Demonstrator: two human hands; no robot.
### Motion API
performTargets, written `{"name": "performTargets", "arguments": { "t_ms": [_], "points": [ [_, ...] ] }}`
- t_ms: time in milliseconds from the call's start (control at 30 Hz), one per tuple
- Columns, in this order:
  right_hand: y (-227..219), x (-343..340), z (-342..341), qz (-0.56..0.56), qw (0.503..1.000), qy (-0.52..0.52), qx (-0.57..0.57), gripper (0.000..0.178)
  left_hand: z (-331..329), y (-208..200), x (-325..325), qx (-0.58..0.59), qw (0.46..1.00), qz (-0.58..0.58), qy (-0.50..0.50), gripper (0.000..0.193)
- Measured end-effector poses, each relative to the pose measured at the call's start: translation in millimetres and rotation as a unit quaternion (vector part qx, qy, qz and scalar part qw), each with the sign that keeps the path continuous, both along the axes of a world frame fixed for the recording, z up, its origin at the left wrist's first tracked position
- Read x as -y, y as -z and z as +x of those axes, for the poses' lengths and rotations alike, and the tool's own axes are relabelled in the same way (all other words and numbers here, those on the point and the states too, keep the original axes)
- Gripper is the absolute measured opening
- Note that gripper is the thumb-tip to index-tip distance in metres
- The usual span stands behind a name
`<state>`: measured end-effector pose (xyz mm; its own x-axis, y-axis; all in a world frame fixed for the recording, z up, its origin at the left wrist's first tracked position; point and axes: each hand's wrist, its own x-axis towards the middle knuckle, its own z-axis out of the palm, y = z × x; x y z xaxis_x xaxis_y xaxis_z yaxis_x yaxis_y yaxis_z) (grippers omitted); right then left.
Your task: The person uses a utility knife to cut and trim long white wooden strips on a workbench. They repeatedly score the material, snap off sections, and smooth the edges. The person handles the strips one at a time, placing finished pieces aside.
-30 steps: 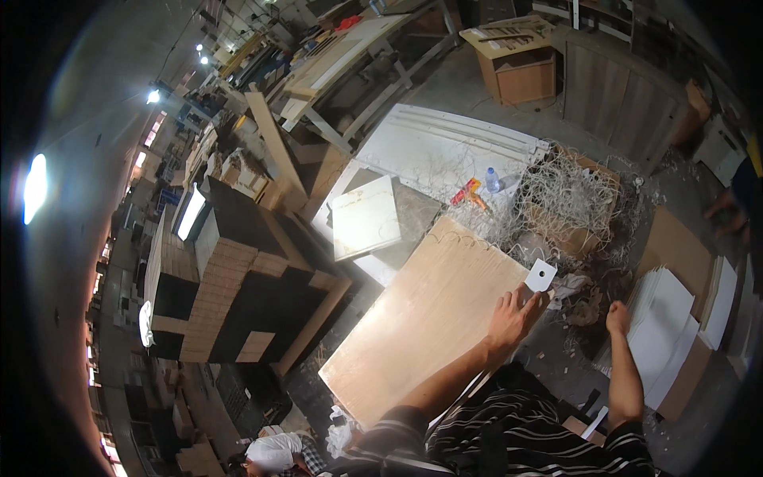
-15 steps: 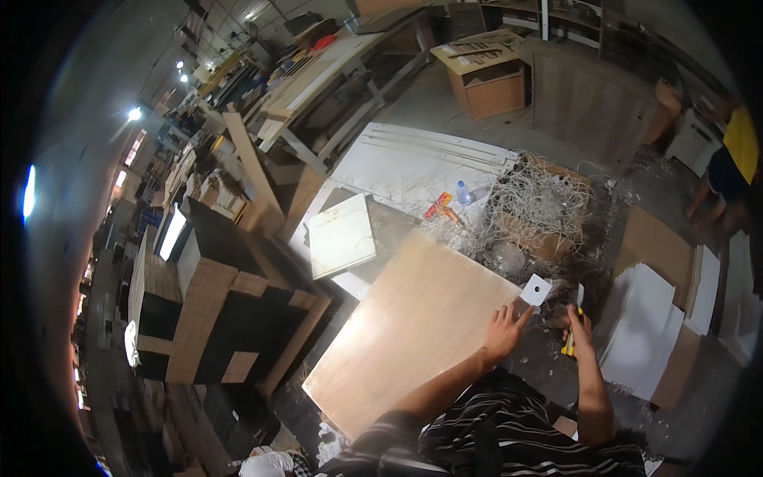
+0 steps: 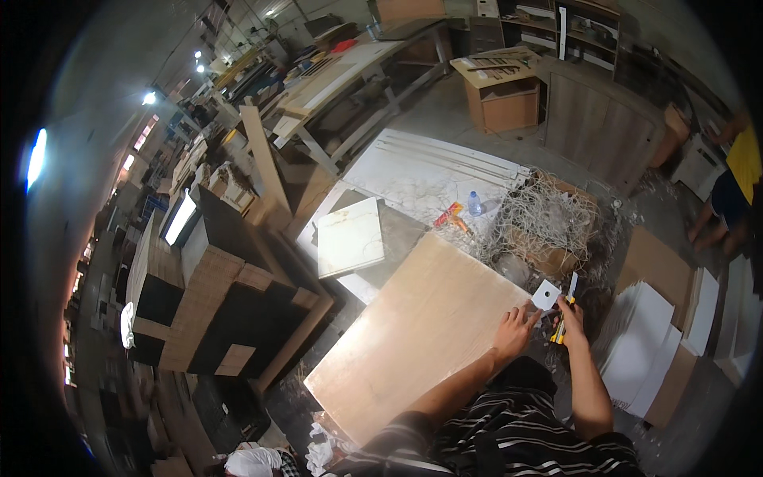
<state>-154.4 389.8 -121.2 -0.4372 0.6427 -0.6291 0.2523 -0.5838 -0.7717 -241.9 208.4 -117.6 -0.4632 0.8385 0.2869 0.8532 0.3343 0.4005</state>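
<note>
A square white piece (image 3: 542,299) with a dark round hole sits at the right corner of a large light-brown wooden board (image 3: 413,334). My left hand (image 3: 515,330) rests on the board's right edge, its fingers stretched toward the white piece and no object in its grasp. Closed around a yellow-handled utility knife (image 3: 558,332) is my right hand (image 3: 570,319). The pale blade points up and away, just right of the white piece. I cannot tell whether my right fingers touch that piece.
Beyond the board lie a marbled white panel (image 3: 350,238), a plastic bottle (image 3: 474,204) and a heap of shredded strips (image 3: 552,219). Stacked white sheets (image 3: 636,350) stand right, a dark panelled unit (image 3: 254,326) left. A person in yellow (image 3: 743,163) is at far right.
My right hand has brought the knife leftward, close beside the white piece. My left hand stays at the board's edge. The whole view has shifted slightly.
</note>
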Motion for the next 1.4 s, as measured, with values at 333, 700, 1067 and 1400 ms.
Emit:
{"name": "performTargets", "arguments": {
  "t_ms": [333, 700, 1067, 1400],
  "points": [
    [31, -52, -33, -0.033, 0.990, -0.133, -0.042, 0.031, -28, -7, -45, -0.007, 0.998, 0.057, -0.005, 0.029],
    [30, -64, -57, -0.257, 0.959, -0.101, -0.064, 0.035, -40, -2, -54, -0.002, 0.997, -0.053, -0.054, 0.070],
    [57, -69, -84, -0.328, 0.932, -0.151, -0.026, 0.038, -41, 2, -46, -0.011, 0.996, -0.070, -0.052, 0.066],
    [-8, -129, -41, -0.109, 0.954, -0.271, -0.064, 0.026, -33, -19, -53, 0.016, 0.996, -0.033, -0.083, 0.051]
  ]
}}
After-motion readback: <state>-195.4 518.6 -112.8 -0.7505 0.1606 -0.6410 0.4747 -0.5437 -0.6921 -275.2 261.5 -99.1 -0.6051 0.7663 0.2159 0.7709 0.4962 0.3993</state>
